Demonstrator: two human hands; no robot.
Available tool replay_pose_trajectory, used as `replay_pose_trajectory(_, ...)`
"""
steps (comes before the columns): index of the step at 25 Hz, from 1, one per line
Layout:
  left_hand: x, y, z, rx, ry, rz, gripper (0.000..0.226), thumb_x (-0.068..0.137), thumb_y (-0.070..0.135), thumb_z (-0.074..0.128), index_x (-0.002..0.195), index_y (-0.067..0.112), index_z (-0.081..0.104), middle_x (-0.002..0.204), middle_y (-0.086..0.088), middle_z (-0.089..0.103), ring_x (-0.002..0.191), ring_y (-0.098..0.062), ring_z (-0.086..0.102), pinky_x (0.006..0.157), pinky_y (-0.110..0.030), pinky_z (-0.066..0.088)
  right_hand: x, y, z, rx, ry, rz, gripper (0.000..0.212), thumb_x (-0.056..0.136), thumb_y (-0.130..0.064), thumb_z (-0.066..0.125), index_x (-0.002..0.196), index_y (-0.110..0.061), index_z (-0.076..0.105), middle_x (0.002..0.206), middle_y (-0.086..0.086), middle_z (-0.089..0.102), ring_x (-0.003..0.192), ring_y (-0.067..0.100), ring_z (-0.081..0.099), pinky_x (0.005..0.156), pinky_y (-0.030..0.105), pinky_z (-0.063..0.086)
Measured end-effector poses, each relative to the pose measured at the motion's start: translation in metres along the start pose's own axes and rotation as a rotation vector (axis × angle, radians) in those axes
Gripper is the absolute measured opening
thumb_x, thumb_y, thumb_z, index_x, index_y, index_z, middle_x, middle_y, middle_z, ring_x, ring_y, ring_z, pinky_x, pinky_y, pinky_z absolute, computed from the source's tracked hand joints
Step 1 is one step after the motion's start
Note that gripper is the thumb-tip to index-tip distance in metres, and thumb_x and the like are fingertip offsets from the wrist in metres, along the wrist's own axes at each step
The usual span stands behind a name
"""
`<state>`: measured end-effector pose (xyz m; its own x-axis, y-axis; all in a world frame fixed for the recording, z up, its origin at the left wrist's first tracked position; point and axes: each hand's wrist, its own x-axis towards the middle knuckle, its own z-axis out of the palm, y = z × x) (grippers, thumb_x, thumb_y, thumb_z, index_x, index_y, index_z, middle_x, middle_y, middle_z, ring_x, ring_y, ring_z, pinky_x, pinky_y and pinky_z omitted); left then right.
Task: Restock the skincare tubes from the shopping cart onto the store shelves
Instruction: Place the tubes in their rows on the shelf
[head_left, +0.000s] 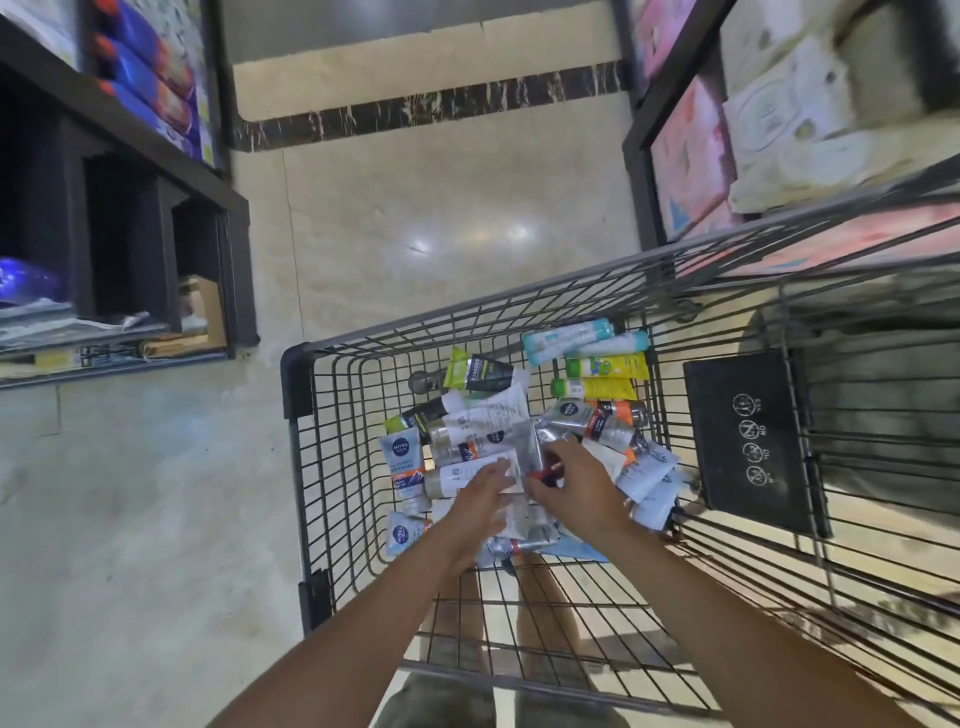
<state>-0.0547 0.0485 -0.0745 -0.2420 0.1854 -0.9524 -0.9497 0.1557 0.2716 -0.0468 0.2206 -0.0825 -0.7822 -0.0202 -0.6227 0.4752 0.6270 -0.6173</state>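
A person leans over a wire cart (467, 312) in a narrow store aisle, both bare arms reaching down into the basket. The tubes (478, 415) lie heaped on the cart's wire bottom, white, silver, teal and yellow ones jumbled together, none on the shelves. The left hand (480, 496) lies over a white tube (457, 475) with fingers stretched forward; whether it grips cannot be told. The right hand (579, 493), just beside it, curls its fingers round a grey tube (534, 447) that stands up from the pile. A black flap (748, 441) with white pictograms hangs on the cart's right side. The floor (415, 208) is polished beige stone, glossy with light reflections and crossed by a dark veined strip (415, 111). A dark shelf unit (156, 150) at left carries blue packs (140, 67) above and papers in its lower bays. At right, another rack (639, 156) holds pink packs (685, 150) and white packs (789, 104), blurred.
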Motion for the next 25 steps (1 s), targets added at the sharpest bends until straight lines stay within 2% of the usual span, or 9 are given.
replay_pose_trajectory(5, -0.010, -0.001, 0.009, -0.218, -0.102, -0.051, 0.064, 0.092, 0.079, 0.046, 0.120, 0.029, 0.075, 0.121, -0.002, 0.076, 0.124, -0.023, 0.065, 0.115, -0.054, 0.042, -0.033, -0.011, 0.003, 0.090, -0.076, -0.071, 0.031, 0.096, -0.025, 0.066, 0.127, -0.029, 0.066, 0.111, -0.009, 0.063, 0.097, 0.002, 0.062, 0.082, 0.016, 0.046)
replay_pose_trajectory(7, -0.009, -0.005, 0.006, -0.276, -0.108, -0.049, 0.070, 0.090, 0.076, 0.052, 0.127, 0.019, 0.071, 0.122, -0.012, 0.075, 0.117, -0.030, 0.070, 0.110, -0.056, 0.048, -0.039, -0.012, 0.003, 0.192, -0.108, -0.031, 0.028, 0.100, -0.017, 0.057, 0.119, -0.034, 0.069, 0.113, -0.014, 0.066, 0.099, -0.001, 0.063, 0.080, 0.011, 0.045)
replay_pose_trajectory(10, -0.005, -0.009, 0.001, -0.328, -0.040, -0.058, 0.063, 0.099, 0.062, 0.049, 0.127, 0.008, 0.066, 0.106, -0.014, 0.077, 0.086, -0.027, 0.074, 0.085, -0.046, 0.060, -0.027, -0.003, -0.007, 0.225, -0.165, 0.029, 0.024, 0.102, -0.016, 0.055, 0.111, -0.029, 0.072, 0.106, -0.013, 0.073, 0.093, 0.005, 0.068, 0.082, 0.022, 0.052)
replay_pose_trajectory(12, -0.002, -0.014, -0.004, -0.352, -0.006, -0.100, 0.066, 0.098, 0.062, 0.051, 0.128, 0.004, 0.065, 0.099, -0.012, 0.076, 0.078, -0.025, 0.070, 0.084, -0.048, 0.059, -0.004, 0.014, -0.019, 0.111, -0.083, 0.046, 0.020, 0.101, -0.019, 0.060, 0.116, -0.021, 0.072, 0.108, -0.004, 0.073, 0.099, 0.013, 0.067, 0.088, 0.031, 0.054)
replay_pose_trajectory(15, 0.010, -0.025, -0.012, -0.393, -0.017, -0.104, 0.070, 0.096, 0.064, 0.053, 0.131, 0.005, 0.064, 0.107, -0.015, 0.073, 0.094, -0.031, 0.065, 0.104, -0.065, 0.048, 0.045, 0.050, -0.039, -0.215, 0.108, 0.108, 0.025, 0.094, -0.025, 0.066, 0.119, -0.021, 0.068, 0.114, 0.003, 0.067, 0.109, 0.026, 0.061, 0.089, 0.042, 0.054)
replay_pose_trajectory(17, 0.017, -0.030, -0.015, -0.396, -0.011, -0.115, 0.075, 0.091, 0.068, 0.054, 0.129, 0.005, 0.065, 0.107, -0.015, 0.072, 0.099, -0.033, 0.063, 0.103, -0.064, 0.049, 0.075, 0.066, -0.048, -0.419, 0.143, 0.182, 0.039, 0.090, -0.032, 0.070, 0.127, -0.020, 0.064, 0.122, 0.007, 0.063, 0.114, 0.031, 0.057, 0.092, 0.043, 0.052)
replay_pose_trajectory(19, 0.023, -0.033, -0.017, -0.392, 0.002, -0.122, 0.077, 0.088, 0.070, 0.053, 0.128, 0.005, 0.067, 0.108, -0.016, 0.072, 0.101, -0.033, 0.063, 0.098, -0.059, 0.053, 0.096, 0.076, -0.049, -0.568, 0.085, 0.229, 0.048, 0.088, -0.042, 0.069, 0.129, -0.019, 0.060, 0.124, 0.008, 0.062, 0.116, 0.031, 0.057, 0.093, 0.043, 0.052)
replay_pose_trajectory(21, 0.031, -0.037, -0.019, -0.425, 0.016, -0.124, 0.074, 0.090, 0.070, 0.052, 0.126, 0.007, 0.068, 0.111, -0.017, 0.072, 0.102, -0.033, 0.063, 0.101, -0.063, 0.050, 0.109, 0.082, -0.044, -0.649, 0.005, 0.237, 0.048, 0.091, -0.047, 0.063, 0.130, -0.019, 0.054, 0.124, 0.008, 0.060, 0.117, 0.032, 0.055, 0.091, 0.042, 0.051)
replay_pose_trajectory(25, 0.043, -0.042, -0.022, -0.450, 0.051, -0.107, 0.072, 0.090, 0.069, 0.053, 0.122, 0.006, 0.069, 0.111, -0.019, 0.073, 0.098, -0.033, 0.066, 0.093, -0.055, 0.056, 0.121, 0.086, -0.031, -0.818, -0.067, 0.137, 0.045, 0.096, -0.044, 0.057, 0.132, -0.016, 0.053, 0.121, 0.009, 0.060, 0.110, 0.030, 0.060, 0.090, 0.040, 0.051)
